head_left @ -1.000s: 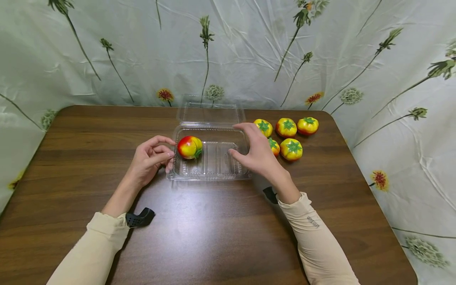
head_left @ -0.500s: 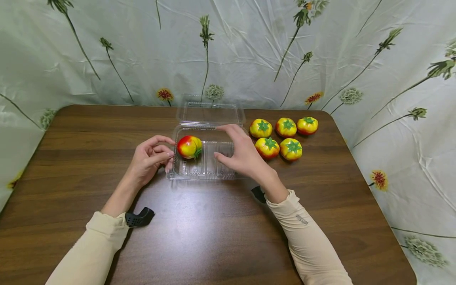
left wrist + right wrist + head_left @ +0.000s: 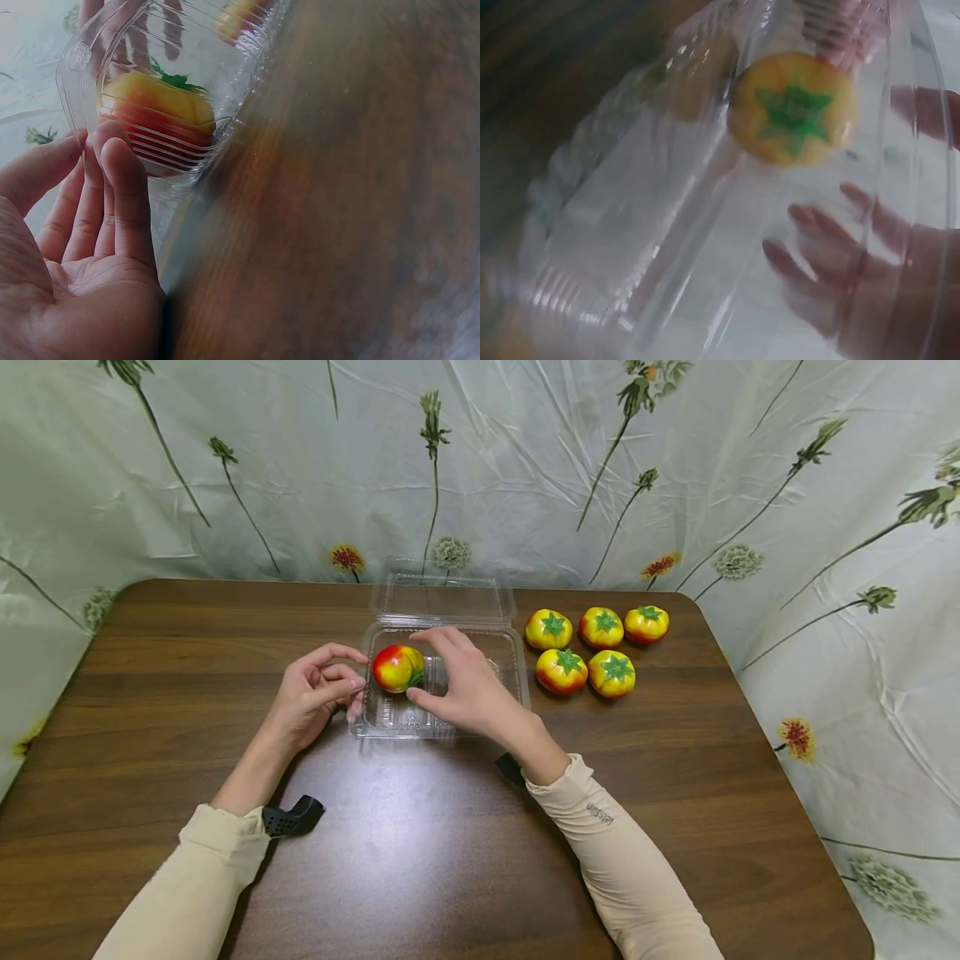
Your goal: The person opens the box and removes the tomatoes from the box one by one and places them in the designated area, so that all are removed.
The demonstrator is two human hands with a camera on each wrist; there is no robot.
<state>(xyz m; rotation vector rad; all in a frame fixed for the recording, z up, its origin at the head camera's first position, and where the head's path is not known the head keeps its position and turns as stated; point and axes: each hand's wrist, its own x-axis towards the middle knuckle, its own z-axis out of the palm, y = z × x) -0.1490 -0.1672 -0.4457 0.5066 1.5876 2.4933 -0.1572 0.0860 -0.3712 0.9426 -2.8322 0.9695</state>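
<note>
One tomato point(image 3: 398, 667) sits in the flimsy, slippery clamshell point(image 3: 504, 647); it looks light and firm. Right hand point(image 3: 465, 687) spread beside it, left hand point(image 3: 315, 696) loosely curled outside.

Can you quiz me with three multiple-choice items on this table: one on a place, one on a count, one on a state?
1. Where does the tomato in the clear container sit?
A. at the container's left end
B. at its right end
C. on the lid

2. How many tomatoes lie on the table outside the container?
A. three
B. five
C. seven

3. How does the container's lid stand?
A. pressed shut
B. open, folded back toward the curtain
C. taken off and laid on the left

Answers:
1 A: the head view shows it at the left end, between the left hand and the right hand.
2 B: three in the far row and two nearer, all right of the container.
3 B: the lid lies open behind the tray, joined along the far edge.
</note>
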